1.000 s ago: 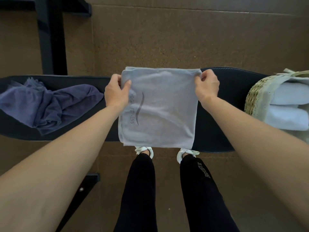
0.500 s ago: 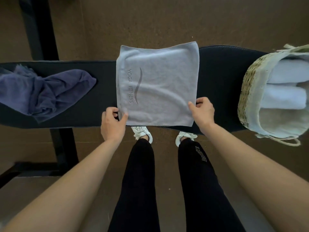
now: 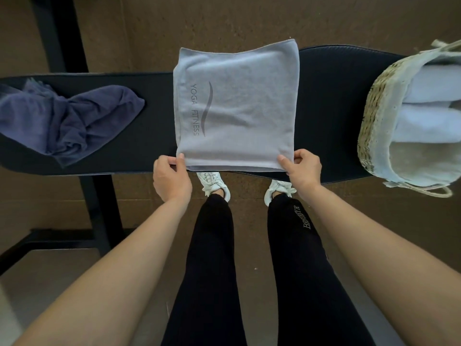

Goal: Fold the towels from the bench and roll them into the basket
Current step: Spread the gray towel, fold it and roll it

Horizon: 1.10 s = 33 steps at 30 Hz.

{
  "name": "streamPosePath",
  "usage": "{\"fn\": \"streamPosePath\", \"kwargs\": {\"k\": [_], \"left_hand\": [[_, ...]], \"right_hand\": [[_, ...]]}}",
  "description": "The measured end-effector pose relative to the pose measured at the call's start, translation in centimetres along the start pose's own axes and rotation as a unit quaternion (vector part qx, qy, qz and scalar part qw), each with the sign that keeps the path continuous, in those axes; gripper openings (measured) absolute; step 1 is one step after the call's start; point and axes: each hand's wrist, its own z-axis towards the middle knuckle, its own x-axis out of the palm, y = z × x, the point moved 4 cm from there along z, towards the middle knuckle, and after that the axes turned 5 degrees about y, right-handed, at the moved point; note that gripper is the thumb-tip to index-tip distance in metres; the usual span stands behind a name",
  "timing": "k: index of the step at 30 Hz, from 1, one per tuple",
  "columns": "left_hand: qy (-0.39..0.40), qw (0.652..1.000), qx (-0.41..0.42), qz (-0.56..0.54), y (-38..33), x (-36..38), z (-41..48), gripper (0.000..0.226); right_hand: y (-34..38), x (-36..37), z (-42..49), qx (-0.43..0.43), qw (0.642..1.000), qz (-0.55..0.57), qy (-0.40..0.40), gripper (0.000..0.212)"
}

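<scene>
You have a pale grey towel point(image 3: 235, 106) folded into a near-square and lying flat across the dark padded bench point(image 3: 331, 101), its far edge hanging past the bench's 12 o'clock side. It reads "YOGA FITNESS" with a curved swoosh, printed sideways along its 9 o'clock edge. Its near edge shows stacked layers. Well apart at 9 o'clock, your dark purple towel point(image 3: 67, 118) sits crumpled and unfolded on the bench. At 3 o'clock, the woven basket point(image 3: 374, 116) with a pale fabric liner stands on the bench end, holding two white rolled towels point(image 3: 434, 106) laid side by side against its far side.
</scene>
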Motion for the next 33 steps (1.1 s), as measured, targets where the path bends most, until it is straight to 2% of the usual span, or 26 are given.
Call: {"fn": "streamPosePath", "kwargs": {"k": [2, 6, 11, 13, 16, 20, 24, 27, 31, 33], "left_hand": [[-0.008, 0.999, -0.031, 0.003, -0.2, 0.5, -0.5, 0.030], [0.030, 0.988, -0.151, -0.028, 0.6, 1.9, -0.6, 0.026], [0.046, 0.971, -0.208, -0.109, 0.1, 2.7, -0.5, 0.046], [0.045, 0.966, -0.223, -0.124, 0.2, 2.9, -0.4, 0.045], [0.059, 0.967, -0.203, -0.144, 0.7, 3.0, 0.1, 0.031], [0.081, 0.971, -0.170, -0.146, 1.6, 2.8, -1.0, 0.032], [0.115, 0.966, -0.172, -0.157, 2.7, 3.1, -3.9, 0.020], [0.127, 0.966, -0.162, -0.155, 3.4, 2.8, -5.9, 0.024], [0.173, 0.962, -0.101, -0.186, 2.8, 1.4, -7.4, 0.013], [0.223, 0.949, -0.087, -0.206, 2.3, 0.8, -7.2, 0.018]], "right_hand": [[0.0, 0.3, -0.3, -0.004, 1.000, 0.001, -0.011, 0.024], [0.1, 0.9, -0.4, 0.019, 1.000, 0.017, 0.003, 0.025], [-0.2, 0.7, 0.0, 0.034, 0.999, 0.006, 0.034, 0.013], [-0.5, 0.7, 0.0, 0.045, 0.998, -0.011, 0.045, 0.015], [-0.7, 0.3, 0.0, 0.041, 0.998, -0.027, 0.049, 0.022], [-1.8, -1.0, -0.4, 0.036, 0.999, -0.011, 0.037, 0.019], [-4.3, -2.6, -1.5, 0.086, 0.996, -0.016, 0.011, 0.015], [-5.7, -3.7, -2.7, 0.120, 0.993, -0.017, 0.004, 0.008], [-4.6, -5.7, -4.1, 0.050, 0.998, 0.025, 0.024, 0.038], [-3.4, -6.5, -4.4, 0.014, 0.997, 0.062, 0.052, 0.035]]}}
